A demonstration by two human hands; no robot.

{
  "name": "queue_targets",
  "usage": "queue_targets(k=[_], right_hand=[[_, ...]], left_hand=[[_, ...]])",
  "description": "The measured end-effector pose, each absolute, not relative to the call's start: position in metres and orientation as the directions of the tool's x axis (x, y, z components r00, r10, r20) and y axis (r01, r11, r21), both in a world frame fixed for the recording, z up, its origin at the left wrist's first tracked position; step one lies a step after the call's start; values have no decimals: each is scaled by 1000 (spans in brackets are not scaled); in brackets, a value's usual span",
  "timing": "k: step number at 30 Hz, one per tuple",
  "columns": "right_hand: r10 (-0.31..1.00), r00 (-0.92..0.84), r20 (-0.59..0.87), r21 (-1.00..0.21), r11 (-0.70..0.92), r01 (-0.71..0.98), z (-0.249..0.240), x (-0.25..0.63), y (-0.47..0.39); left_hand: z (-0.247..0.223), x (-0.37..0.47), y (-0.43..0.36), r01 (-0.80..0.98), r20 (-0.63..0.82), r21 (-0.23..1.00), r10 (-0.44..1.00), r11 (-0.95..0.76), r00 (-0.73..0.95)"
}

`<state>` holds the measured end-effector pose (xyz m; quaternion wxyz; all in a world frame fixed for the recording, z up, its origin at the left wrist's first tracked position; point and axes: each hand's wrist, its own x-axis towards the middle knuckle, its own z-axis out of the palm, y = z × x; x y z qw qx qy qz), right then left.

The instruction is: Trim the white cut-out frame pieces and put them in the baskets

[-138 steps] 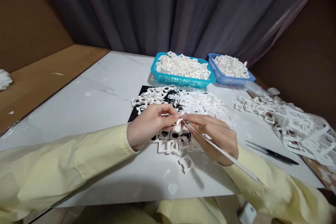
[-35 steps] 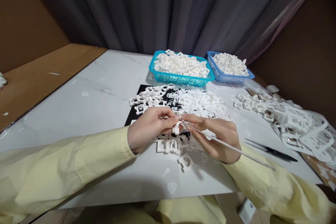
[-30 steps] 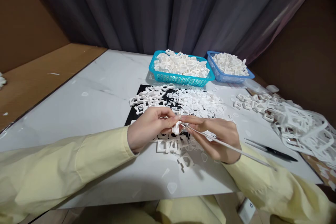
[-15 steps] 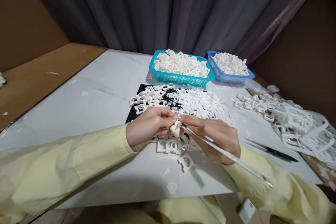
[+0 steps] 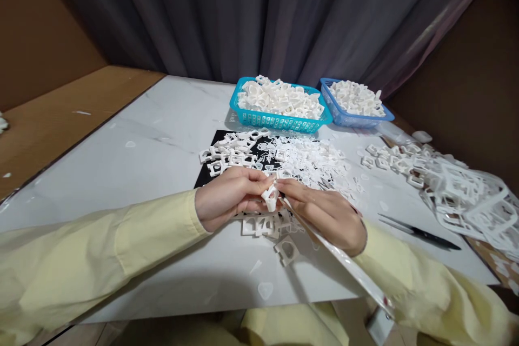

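1. A person's left hand [image 5: 229, 195] pinches a small white part [image 5: 271, 198] between thumb and fingers, the grip narrow, above the near side of a black mat [image 5: 204, 177].
2. The right hand [image 5: 328, 213] grips a long, slim tool [image 5: 348, 264], its fingers closed around the upper end near the part; the other end slants toward the table's near edge. Whether the tip touches the part cannot be told.
3. On the mat, more white pieces [image 5: 237, 146] pile up at left, while thin scraps [image 5: 310, 158] spread at right and spill onto the marble-patterned table [image 5: 154, 135].
4. One loose piece [image 5: 287, 250] lies on the table in front of the hands, near a few others.
5. Behind the mat stands a teal basket [image 5: 279, 122] heaped with white pieces; a blue basket [image 5: 359, 122], also filled, sits just beside it at right.
6. Black-handled tweezers [image 5: 432, 237] lie right of the right hand, near a tangle of white frames [image 5: 472, 200].
7. A dark curtain [image 5: 211, 16] hangs behind the table.
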<state>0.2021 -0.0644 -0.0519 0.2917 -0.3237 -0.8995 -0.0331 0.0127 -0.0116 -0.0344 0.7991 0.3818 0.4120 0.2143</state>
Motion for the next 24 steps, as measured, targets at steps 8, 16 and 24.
queue_targets(k=[8, 16, 24], right_hand=[[571, -602, 558, -107, 769, 630, -50, 198, -65], [614, -559, 558, -232, 762, 605, -50, 201, -66], [656, -394, 643, -465, 744, 480, -46, 199, -70]], left_hand=[[-32, 15, -13, -16, -518, 782, 664, 623, 540], [-35, 14, -13, -15, -469, 813, 670, 582, 575], [-33, 14, -13, 20, -438, 855, 702, 518, 561]])
